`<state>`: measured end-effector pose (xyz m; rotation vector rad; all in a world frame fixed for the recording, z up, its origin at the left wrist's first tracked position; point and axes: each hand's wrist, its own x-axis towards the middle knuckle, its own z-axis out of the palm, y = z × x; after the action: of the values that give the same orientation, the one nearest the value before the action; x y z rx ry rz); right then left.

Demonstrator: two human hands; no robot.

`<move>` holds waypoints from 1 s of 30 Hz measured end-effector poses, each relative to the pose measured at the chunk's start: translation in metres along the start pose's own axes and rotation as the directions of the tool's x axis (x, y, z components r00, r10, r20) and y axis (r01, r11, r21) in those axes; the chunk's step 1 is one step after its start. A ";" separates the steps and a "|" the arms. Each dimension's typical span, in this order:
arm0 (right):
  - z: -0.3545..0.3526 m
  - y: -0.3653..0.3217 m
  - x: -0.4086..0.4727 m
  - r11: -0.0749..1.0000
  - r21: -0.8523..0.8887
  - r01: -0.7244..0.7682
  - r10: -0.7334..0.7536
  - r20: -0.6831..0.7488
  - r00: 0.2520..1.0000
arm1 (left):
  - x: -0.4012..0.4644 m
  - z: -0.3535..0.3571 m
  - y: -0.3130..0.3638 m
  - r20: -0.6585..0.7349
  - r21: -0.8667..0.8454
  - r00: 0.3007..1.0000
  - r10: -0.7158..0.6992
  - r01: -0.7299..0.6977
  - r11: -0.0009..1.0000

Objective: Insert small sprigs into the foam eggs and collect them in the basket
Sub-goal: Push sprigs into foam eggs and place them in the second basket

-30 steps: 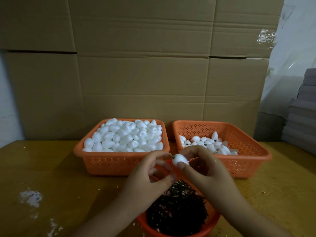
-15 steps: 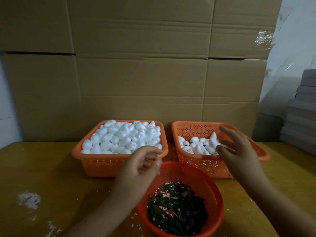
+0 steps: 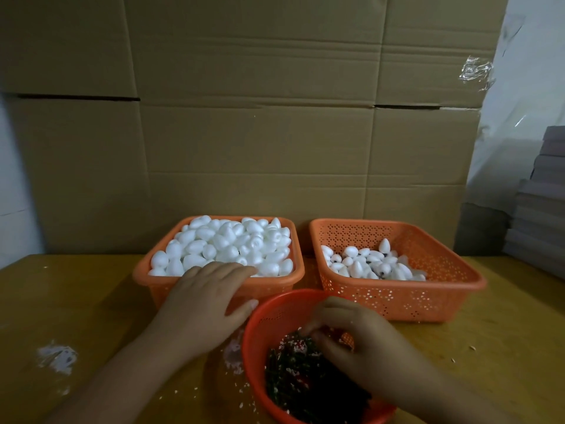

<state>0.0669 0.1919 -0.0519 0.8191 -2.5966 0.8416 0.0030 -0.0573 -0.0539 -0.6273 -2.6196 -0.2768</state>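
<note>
White foam eggs heap just ahead of my left hand, whose flat, empty fingers reach over the basket's near rim. My right hand curls into the sprigs directly below; whether it has pinched one, I cannot tell.

Small craft-assembly workshop or packing room. Tall brown corrugated cardboard cartons fill the back; grey stacked flat boxes at right edge. Orange perforated plastic sorting baskets sit on worn yellow wooden table, lower frame.
</note>
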 end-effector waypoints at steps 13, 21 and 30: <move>0.003 0.006 -0.001 0.992 -0.123 0.011 0.011 0.172 0.985 | 0.005 -0.005 0.006 -0.141 -0.253 0.978 -0.154 0.115 0.961; 0.005 0.004 -0.003 0.976 -0.212 0.057 -0.002 0.250 0.968 | 0.008 -0.007 0.005 -0.031 -0.207 0.982 -0.185 0.175 0.963; 0.007 0.005 -0.002 0.967 -0.243 0.075 -0.006 0.275 0.961 | 0.007 -0.012 0.007 -0.020 -0.265 0.985 -0.174 0.162 0.950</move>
<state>0.0651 0.1917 -0.0606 0.9671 -2.8332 0.3952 0.0048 -0.0518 -0.0391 -0.4747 -2.6191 -0.6926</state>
